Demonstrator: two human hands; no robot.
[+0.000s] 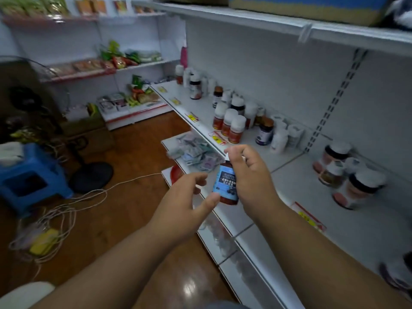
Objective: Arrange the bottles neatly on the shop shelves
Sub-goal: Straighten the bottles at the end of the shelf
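The right hand (249,175) has its fingers clamped on a small brown bottle with a blue label (226,186), held off the white metal shelf's (278,166) front edge; the left hand (187,197) touches it, fingers apart. Placement likely comes next: set it upright among the white-capped bottles (231,126).

Right hand (249,175) grips a blue-labelled bottle (227,186) off the white shelf (289,179) edge, left hand (187,197) thumb touching its base; more bottles (231,126) stand behind.
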